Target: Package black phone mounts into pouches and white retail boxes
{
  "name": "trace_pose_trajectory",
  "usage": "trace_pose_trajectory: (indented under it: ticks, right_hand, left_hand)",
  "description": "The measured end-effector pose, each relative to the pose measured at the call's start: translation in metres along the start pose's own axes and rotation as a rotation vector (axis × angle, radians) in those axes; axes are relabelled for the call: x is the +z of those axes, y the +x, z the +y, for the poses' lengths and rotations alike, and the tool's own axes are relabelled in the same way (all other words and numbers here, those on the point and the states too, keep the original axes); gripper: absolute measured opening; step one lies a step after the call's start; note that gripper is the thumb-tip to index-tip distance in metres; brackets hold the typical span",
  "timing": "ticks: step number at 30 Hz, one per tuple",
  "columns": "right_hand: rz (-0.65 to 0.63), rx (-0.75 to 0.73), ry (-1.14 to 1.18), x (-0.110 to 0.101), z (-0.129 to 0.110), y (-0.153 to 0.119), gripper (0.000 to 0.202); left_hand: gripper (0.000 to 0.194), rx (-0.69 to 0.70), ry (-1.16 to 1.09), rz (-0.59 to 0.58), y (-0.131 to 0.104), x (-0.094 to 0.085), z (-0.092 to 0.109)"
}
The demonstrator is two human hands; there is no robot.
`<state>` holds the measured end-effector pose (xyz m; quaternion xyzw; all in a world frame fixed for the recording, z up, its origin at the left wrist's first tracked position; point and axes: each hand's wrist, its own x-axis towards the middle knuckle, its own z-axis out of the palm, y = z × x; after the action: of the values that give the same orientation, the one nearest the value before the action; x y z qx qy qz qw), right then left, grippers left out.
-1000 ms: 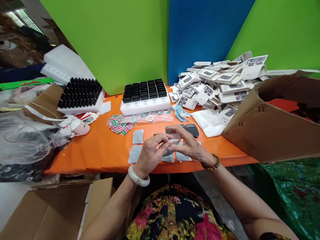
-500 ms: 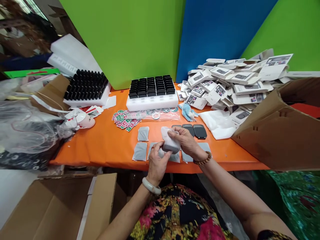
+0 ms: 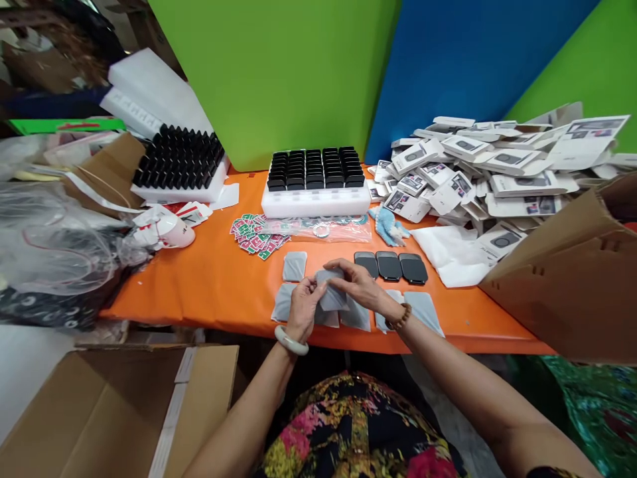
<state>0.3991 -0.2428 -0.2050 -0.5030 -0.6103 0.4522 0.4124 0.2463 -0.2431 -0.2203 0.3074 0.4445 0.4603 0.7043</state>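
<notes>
Both hands share one grip on a small grey pouch (image 3: 329, 297): left hand (image 3: 302, 307) pinches its left edge between thumb and fingertips, right hand (image 3: 359, 287) pinches the top-right corner, fingers pressed together on the material. Pouch sits just above the near edge of the orange counter (image 3: 213, 285), roughly centre, slightly tilted. It looks flat, matte grey, semi-translucent, roughly square; contents not discernible. Left wrist carries a pale bangle (image 3: 290, 341), right wrist a brown bead bracelet (image 3: 399, 318). More flat grey pouches (image 3: 294, 265) lie on the counter around the hands, some partly under them. Three dark rounded-rectangle devices (image 3: 389, 265) sit in a row just beyond the right hand, side by side. Further back: white foam tray (image 3: 314, 200) loaded with rows of black units, a second similar tray (image 3: 180, 169) to the left. Printed stickers (image 3: 255, 236) in red/green/white fan out near the centre tray; text too small to read. A clear bag (image 3: 328, 229) lies in front of the tray. Blue cloth scrap (image 3: 391, 227) sits right of it. Pile of white retail boxes (image 3: 478, 172) at right shows product photos of a dark device; printing not legible, no brand readable. White sheet (image 3: 442, 245) lies in front of the pile. Brown cardboard box (image 3: 562, 279) at far right, another carton (image 3: 114, 411) on the floor at lower left.
</notes>
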Motion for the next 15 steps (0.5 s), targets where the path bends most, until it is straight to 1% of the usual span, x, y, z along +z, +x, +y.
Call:
trace_pose_trajectory:
  ticks: [3, 5, 7, 10, 12, 15]
  right_hand:
    - [0.103, 0.179, 0.156, 0.009, 0.024, 0.023, 0.031]
    - [0.153, 0.239, 0.102, 0.013, 0.036, 0.041, 0.031]
    - [0.179, 0.247, -0.043, 0.016, 0.042, 0.057, 0.027]
    - [0.192, 0.226, -0.205, 0.020, 0.043, 0.074, 0.022]
    - [0.181, 0.212, -0.264, 0.023, 0.040, 0.079, 0.021]
    - [0.168, 0.175, -0.355, 0.027, 0.036, 0.080, 0.021]
  left_hand:
    - [0.043, -0.047, -0.159, 0.146, 0.008, -0.001, 0.001]
    - [0.040, -0.063, -0.212, 0.196, 0.008, -0.003, 0.002]
    - [0.036, -0.080, -0.241, 0.225, 0.004, -0.004, 0.002]
    - [0.033, -0.126, -0.255, 0.243, -0.005, -0.005, 0.002]
    - [0.033, -0.148, -0.254, 0.231, -0.011, -0.005, 0.002]
    - [0.033, -0.159, -0.246, 0.208, -0.018, -0.002, 0.004]
